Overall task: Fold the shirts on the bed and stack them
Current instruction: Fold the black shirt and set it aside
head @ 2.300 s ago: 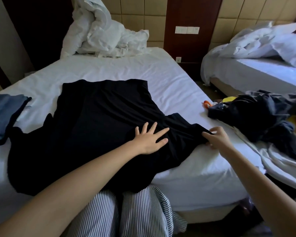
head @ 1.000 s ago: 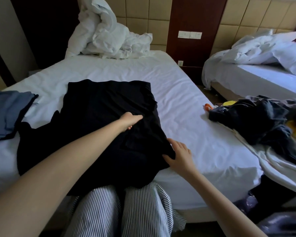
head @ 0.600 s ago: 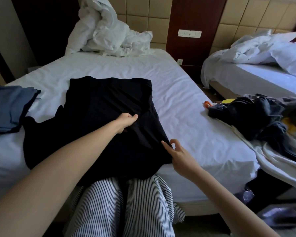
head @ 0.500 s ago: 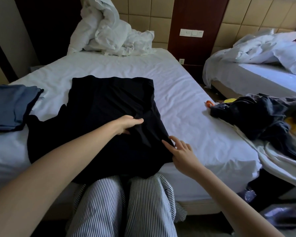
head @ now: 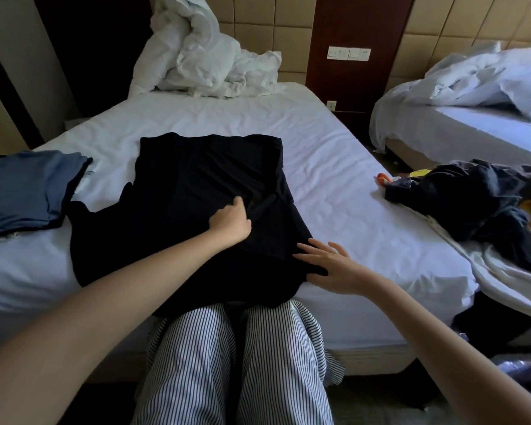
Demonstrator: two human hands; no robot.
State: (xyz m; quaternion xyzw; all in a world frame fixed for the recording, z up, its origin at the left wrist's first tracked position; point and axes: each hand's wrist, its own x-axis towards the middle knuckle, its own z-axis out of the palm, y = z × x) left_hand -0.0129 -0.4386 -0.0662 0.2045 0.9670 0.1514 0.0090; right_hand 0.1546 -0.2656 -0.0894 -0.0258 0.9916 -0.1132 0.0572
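On the near bed (head: 334, 179), white sheet, lightly creased:

1. Black shirt (head: 196, 185). Lies flat in the middle of the mattress with its far edge straight across. The right side is folded inward. The left side spreads wider toward the bed's near edge, and the lowest part hangs over that edge above the person's knees.

2. Left hand (head: 230, 223). Rests on the shirt's middle with its fingers curled into the cloth, gripping a fold. Creases run out from it toward the right.

3. Right hand (head: 331, 265). Fingers straight and spread apart, holding nothing. The fingertips touch the shirt's lower right edge and the palm is over the bare sheet.

4. Blue folded shirts (head: 25, 191). A low stack at the bed's left side, just beside the black shirt's left edge. A dark layer shows under the stack.

5. White duvet (head: 203, 56). Bunched in a heap at the head of the bed, against the padded wall.

Beside the bed, to the right:

6. Pile of dark clothes (head: 460, 194). Unfolded, lying on a pale cloth just off the mattress corner. A small orange item (head: 380, 178) sits at its left tip and bits of yellow show within it.

7. Second bed (head: 472, 127). Carries rumpled white bedding.

8. Wall switches (head: 348, 53). Mounted on the dark wooden panel between the two beds.

Below the frame's centre: striped trousers (head: 227, 363), worn by the person standing against the bed's near edge.
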